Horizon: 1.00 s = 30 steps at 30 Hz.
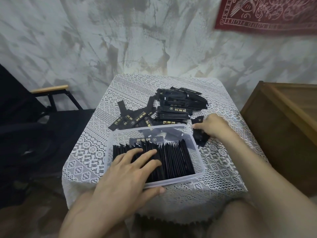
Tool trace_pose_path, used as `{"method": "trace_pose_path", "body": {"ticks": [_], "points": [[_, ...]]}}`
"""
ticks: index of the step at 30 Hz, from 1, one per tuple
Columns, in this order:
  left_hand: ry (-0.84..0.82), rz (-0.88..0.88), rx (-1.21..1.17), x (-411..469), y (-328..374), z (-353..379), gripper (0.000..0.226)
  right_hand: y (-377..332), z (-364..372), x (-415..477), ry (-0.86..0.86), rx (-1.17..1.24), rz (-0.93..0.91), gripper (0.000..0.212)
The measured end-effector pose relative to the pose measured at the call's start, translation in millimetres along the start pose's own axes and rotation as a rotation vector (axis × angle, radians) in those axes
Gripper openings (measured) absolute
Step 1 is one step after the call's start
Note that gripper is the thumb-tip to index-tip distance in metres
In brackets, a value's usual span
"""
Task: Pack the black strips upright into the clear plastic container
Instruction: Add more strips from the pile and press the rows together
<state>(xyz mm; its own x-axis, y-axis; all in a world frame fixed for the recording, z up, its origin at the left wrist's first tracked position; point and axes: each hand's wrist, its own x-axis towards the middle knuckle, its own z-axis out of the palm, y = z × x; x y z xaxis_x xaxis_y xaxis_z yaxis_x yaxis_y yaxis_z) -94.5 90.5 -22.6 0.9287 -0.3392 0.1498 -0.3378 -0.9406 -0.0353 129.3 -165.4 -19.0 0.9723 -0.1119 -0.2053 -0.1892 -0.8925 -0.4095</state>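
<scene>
Row of upright black foil strips (173,158) under flat left fingers (145,153) fills most of clear rectangular plastic container (181,181); right fingers (197,125) grip further strips (202,138); loose pile (176,107) beyond them unpacked.

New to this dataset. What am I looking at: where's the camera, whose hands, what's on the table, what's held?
No robot: one camera on a person's head, looking down at their own hands. A lace-covered table holds a clear plastic container with a row of black strips standing upright inside, and a loose pile of strips behind it. The left hand lies flat on the upright row, thumb outside the front wall. The right hand grips a small bunch of strips beside the container's right side.
</scene>
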Motion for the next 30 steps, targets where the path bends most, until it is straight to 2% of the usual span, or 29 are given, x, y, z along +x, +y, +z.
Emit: {"method": "trace_pose_path", "body": {"ticks": [6,9,13,15,20,23,27,30], "points": [[0.007,0.005,0.009,-1,0,0,0.059,6,-12,-9,-0.115,0.485,0.029,0.026],[0.003,0.003,0.013,0,-1,0,0.059,16,-29,-20,-0.090,0.576,0.035,0.024],[-0.006,-0.001,0.011,0,0,0,0.060,30,-18,-30,-0.150,0.377,0.038,0.034],[-0.003,-0.001,0.021,0,0,0,0.060,33,-9,-33,-0.118,0.247,0.037,0.042],[-0.002,-0.005,0.030,-2,2,0,0.059,23,-5,-39,-0.036,0.094,0.045,0.054],[0.004,-0.005,0.030,-3,2,0,0.060,18,-5,-35,-0.058,0.064,0.044,0.053],[0.010,-0.005,0.022,-2,2,0,0.060,12,-2,-31,-0.006,0.077,0.070,0.048],[0.016,-0.002,0.019,-4,2,1,0.060,12,-2,-34,0.019,-0.011,0.085,0.049]]}}
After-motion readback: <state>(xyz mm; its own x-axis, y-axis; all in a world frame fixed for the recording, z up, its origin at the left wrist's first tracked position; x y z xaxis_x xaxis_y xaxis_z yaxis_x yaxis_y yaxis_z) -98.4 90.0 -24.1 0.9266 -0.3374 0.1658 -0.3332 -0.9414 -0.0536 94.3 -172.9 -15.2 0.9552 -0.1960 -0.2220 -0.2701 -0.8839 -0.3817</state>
